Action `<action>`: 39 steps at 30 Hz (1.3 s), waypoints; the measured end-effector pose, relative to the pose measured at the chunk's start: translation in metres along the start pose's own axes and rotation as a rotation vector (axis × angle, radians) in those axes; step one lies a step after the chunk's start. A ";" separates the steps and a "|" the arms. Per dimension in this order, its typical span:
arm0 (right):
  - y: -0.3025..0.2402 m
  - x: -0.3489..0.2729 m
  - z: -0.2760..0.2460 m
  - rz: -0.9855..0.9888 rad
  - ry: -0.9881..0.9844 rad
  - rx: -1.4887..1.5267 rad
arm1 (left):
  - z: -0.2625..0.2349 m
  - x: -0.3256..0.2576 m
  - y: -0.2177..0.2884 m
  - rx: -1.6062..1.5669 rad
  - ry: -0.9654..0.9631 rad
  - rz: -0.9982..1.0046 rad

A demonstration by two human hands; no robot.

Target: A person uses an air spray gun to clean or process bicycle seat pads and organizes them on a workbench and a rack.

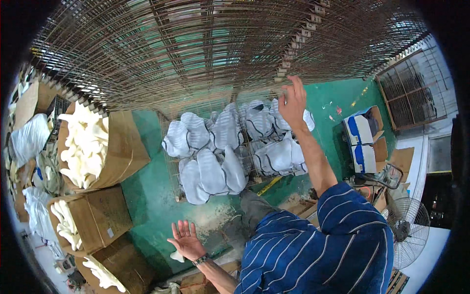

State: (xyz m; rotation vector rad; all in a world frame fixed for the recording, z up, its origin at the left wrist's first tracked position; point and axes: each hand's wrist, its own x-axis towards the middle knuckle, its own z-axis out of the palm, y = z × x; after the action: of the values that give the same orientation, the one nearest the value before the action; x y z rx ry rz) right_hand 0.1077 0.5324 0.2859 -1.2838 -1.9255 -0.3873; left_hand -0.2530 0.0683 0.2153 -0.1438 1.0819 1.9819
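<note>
My right hand (293, 100) is raised at the front edge of a large wire drying rack (210, 44), its fingers parted and slightly bent. I see nothing between those fingers, and whether they touch the rack's wires is unclear. Low on the left, my left hand (186, 241) is held palm up with fingers spread and nothing in it. Beneath the rack's edge, below and left of my right hand, several pale grey ribbed pieces with dark edging (210, 171) lie in a wire frame (170, 169).
Open cardboard boxes (128, 142) stand on the left, filled with cream-coloured moulded pieces (85, 142). To the right are blue-and-white cartons (361, 142), a standing fan (409, 230) and a framed mesh panel (413, 90). The floor (152, 196) is green.
</note>
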 end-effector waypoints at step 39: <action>-0.369 -0.432 0.018 -0.352 -2.040 0.462 | -0.286 -0.396 0.090 -0.331 0.818 0.965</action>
State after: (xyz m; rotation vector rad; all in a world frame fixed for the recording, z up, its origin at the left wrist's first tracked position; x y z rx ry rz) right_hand -0.1423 0.1010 0.0141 -0.8029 -3.3502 1.8362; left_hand -0.1471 -0.4130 0.2779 -0.7861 1.4705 3.1081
